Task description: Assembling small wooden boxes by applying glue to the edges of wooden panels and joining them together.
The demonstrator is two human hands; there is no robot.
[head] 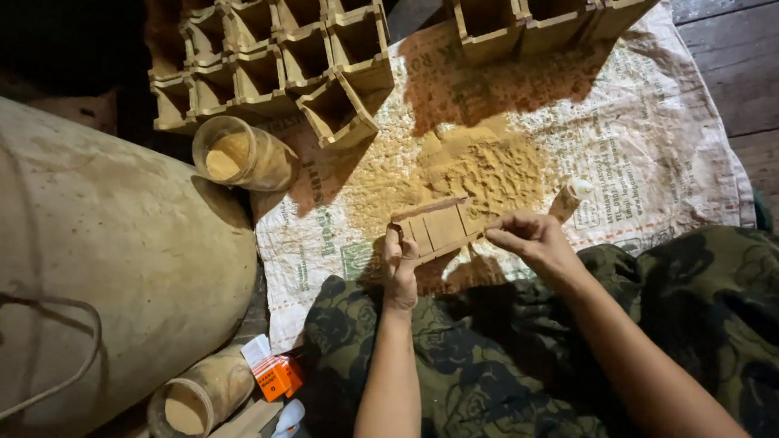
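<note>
Both hands grip a flat scored cardboard strip [437,228] over the near edge of the printed sack cloth [672,170]: left hand [400,268] pinching its near end, right hand [529,238] its far end. Strip not yet folded; many square tubes [274,52] already stand finished along the cloth's far edge. Tan powder heap [479,166] at mid-cloth. Upper left is too dark to read.

A jar of powder [239,155] lies beside stacked cardboard tubes [274,52] on a printed sack [655,160].

Two jars of powder [239,155] [196,399], two hands [400,272] [533,238], one sack [99,259].
</note>
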